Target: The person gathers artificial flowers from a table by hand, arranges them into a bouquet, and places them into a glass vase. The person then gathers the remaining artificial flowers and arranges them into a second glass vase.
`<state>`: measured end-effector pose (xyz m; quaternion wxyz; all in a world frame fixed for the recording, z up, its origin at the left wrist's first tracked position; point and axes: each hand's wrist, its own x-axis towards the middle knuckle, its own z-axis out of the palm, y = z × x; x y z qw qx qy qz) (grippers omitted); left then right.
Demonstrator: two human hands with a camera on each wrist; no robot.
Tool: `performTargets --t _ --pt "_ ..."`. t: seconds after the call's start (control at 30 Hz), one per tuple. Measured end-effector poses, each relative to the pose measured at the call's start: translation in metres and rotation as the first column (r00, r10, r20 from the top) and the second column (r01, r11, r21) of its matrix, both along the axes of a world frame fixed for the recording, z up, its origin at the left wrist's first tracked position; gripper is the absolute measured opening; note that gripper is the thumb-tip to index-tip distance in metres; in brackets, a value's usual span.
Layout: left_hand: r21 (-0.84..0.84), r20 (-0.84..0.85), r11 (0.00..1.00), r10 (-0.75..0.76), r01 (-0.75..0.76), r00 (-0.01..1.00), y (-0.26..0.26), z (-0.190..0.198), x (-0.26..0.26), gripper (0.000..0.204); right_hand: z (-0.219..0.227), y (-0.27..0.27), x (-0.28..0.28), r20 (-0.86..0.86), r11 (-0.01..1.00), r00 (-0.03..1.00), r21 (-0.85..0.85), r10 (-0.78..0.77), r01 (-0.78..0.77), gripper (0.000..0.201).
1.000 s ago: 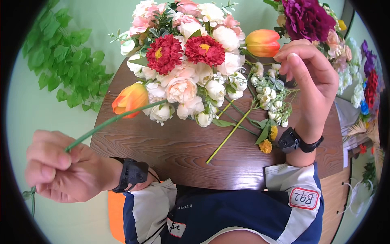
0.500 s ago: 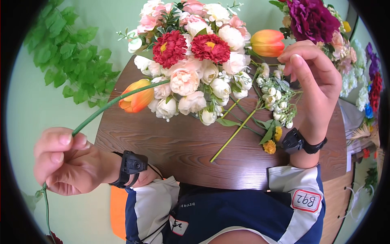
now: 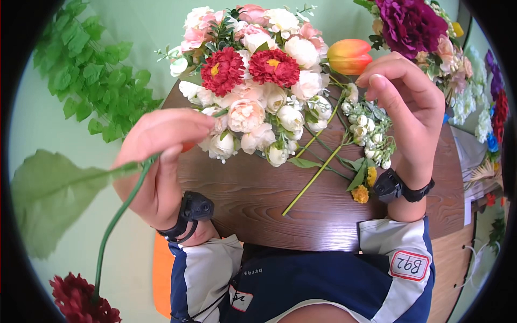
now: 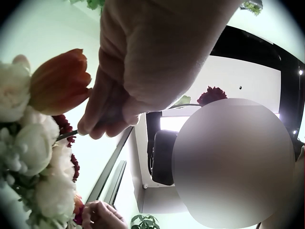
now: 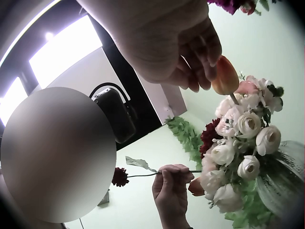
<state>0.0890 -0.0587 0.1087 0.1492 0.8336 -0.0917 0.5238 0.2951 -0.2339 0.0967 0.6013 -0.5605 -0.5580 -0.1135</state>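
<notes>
1. Table [image 3: 231,204]: near edge runs along the person's shirt [image 3: 323,269]. I read a strip of wood between that edge and the bouquet, crossed by a loose stem [image 3: 312,175].
2. Bouquet [image 3: 256,96], one. My right wrist view shows the vase [image 5: 281,181] under it; the head view hides most of that.
3. Hands, two. The left hand [image 3: 161,180], at the table's left edge, pinches the green stem [image 3: 110,229]. The right hand [image 3: 406,105] has loosely bent fingers, nothing grasped; touching the tulip or not, I cannot tell.
4. Held stem: one leaf [image 3: 54,196], one dark red flower [image 3: 85,301] hanging well outside the table edge. Its tip points at the bouquet's left side; contact unclear.
5. Orange tulips, two: right tulip [image 3: 349,57] beside the right fingertips; left tulip [image 4: 62,82] whole in left wrist view, nearly covered in head view.
6. Red flowers with yellow centres [image 3: 222,71], two, in the bouquet.
7. Small yellow flowers [image 3: 360,194], two, on the table.
</notes>
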Motion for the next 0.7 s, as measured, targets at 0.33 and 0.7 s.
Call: performTargets --t 0.33,0.7 --pt "-0.198 -0.211 0.98 -0.023 -0.02 0.977 -0.004 -0.001 0.001 0.015 -0.002 -0.002 0.008 0.065 1.0 0.998 -0.006 0.017 -0.016 0.005" --pt "-0.238 0.403 0.97 0.139 -0.043 0.905 -0.013 0.0 -0.004 0.032 0.0 -0.006 0.009 0.056 1.0 0.998 0.001 0.019 -0.019 0.005"
